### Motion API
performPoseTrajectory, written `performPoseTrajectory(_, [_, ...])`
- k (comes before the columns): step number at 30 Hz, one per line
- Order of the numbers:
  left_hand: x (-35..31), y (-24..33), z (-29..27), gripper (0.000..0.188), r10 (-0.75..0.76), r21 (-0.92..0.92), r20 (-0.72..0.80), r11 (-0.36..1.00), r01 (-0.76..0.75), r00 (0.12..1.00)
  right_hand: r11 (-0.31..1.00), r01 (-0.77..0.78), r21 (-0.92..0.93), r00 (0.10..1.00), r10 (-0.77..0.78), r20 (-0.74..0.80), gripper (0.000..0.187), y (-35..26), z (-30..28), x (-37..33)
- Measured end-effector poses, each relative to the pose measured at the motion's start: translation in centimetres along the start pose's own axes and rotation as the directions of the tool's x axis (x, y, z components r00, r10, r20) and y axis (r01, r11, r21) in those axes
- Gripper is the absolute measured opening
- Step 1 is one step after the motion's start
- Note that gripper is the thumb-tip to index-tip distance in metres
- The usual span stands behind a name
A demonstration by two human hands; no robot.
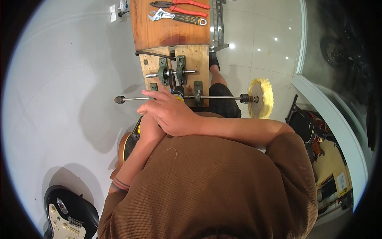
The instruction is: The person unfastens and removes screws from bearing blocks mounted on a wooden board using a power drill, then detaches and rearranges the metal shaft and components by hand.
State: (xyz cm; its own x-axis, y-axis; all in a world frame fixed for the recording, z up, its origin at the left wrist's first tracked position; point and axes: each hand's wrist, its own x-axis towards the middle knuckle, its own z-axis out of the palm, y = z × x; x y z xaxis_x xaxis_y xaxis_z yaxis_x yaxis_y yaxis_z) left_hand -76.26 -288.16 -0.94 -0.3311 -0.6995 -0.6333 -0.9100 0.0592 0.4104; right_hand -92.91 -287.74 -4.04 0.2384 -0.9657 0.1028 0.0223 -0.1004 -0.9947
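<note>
Close in front of my body, a yellow-and-black power drill (180, 94) sits mostly hidden under my hands, its front end pointing at the wooden frame. My left hand (149, 128) is closed around it, with the fingers largely covered. Over the left hand lies my right hand (171, 113), its fingers stretched out to the left. Just past them, a long steel shaft (223, 97) runs crosswise through green bearing blocks (198, 91). A yellow buffing wheel (262, 98) is mounted at the shaft's right end. Farther up, a shorter shaft (151, 75) passes through two more bearing blocks (181, 67).
On a wooden board (171, 34) at the far end lie red-handled pliers (185, 7) and an adjustable wrench (177, 17). A black electric guitar (71, 213) leans at lower left, with a brown guitar body (121, 155) behind my left arm. To the right stands a glass partition (318, 95).
</note>
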Motion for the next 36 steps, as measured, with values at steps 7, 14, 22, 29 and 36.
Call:
performPoseTrajectory(7, [0.1, 0.4, -0.5, 0.045, -0.045, -0.046, -0.011, 0.998, 0.045, 0.999, 0.998, -0.053, 0.035, 0.999, 0.053, -0.007, 0.020, -0.4, 0.1, 0.3])
performPoseTrajectory(14, [0.2, 0.3, -0.7, 0.045, -0.030, -0.046, 0.011, 0.998, 0.031, 0.999, 1.000, 0.005, 0.012, 1.000, -0.005, -0.012, 0.008, -0.3, -0.1, 0.4])
performPoseTrajectory(22, [0.2, 0.4, -0.3, 0.046, 0.040, -0.010, -0.095, 0.999, -0.041, 0.995, 0.998, 0.031, 0.051, 0.997, -0.026, -0.079, 0.006, -0.9, -0.4, 0.6])
performPoseTrajectory(29, [-0.2, 1.3, -1.0, 0.048, -0.006, 0.027, -0.009, 1.000, 0.006, 1.000, 0.997, 0.034, 0.068, 0.997, -0.029, -0.077, 0.008, -1.0, -0.6, 0.1])
performPoseTrajectory(36, [-0.7, -0.1, 0.0, 0.049, 0.034, 0.136, 0.029, 0.990, -0.038, 0.999, 0.997, 0.051, 0.053, 0.996, -0.047, -0.079, 0.006, -1.1, -0.4, 0.0])
